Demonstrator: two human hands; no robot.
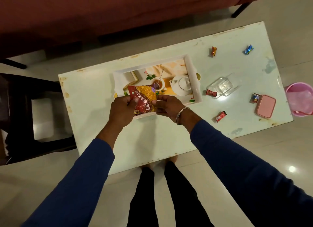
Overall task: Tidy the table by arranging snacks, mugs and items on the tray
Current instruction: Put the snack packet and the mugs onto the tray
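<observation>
Right now both hands are pinching the snack packet (144,98) over the near edge of the tray (193,77): left hand (121,106) gripping one long side, right hand (166,105) the other, its long axis pointing away toward the tray's middle.

One snack packet (145,98), one tray (193,74), five wrapped candies, starting with this one (213,51), one clear container (223,86), one pink box (265,106), and one pink bucket (300,98).
</observation>
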